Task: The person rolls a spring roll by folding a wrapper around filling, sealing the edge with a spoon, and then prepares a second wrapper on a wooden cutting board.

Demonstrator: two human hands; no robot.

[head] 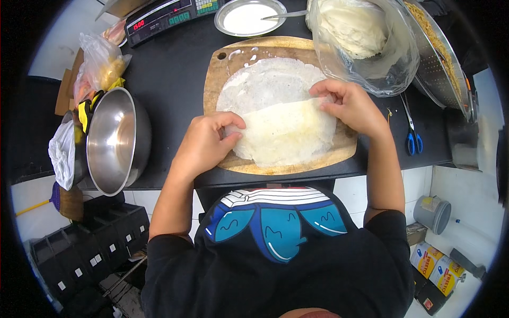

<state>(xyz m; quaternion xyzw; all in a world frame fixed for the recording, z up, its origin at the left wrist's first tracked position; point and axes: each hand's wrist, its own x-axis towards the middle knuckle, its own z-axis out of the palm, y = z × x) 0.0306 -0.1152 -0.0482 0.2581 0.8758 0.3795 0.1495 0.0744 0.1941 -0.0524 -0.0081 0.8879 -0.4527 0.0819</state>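
A thin, pale round wrapper sheet [274, 83] lies on a wooden cutting board [350, 147]. Over its near part is another layer of thin pale sheet [286, 127], its far edge running between my hands. My left hand [212, 137] pinches this layer's left end between thumb and fingertips. At the right end, my right hand [350, 103] pinches its far corner in the same way. White smears dot the board's far left. Beyond the board stands a metal bowl of white liquid [248, 18] with a spoon [286, 14] in it.
An open plastic bag [381, 75] of pale dough [352, 28] overlaps the board's far right corner. A colander [437, 59] and blue-handled scissors [413, 141] lie farther right. To the left stand a steel bowl [113, 139], tilted, and a plastic bag [99, 65]; a digital scale [159, 20] is at the back.
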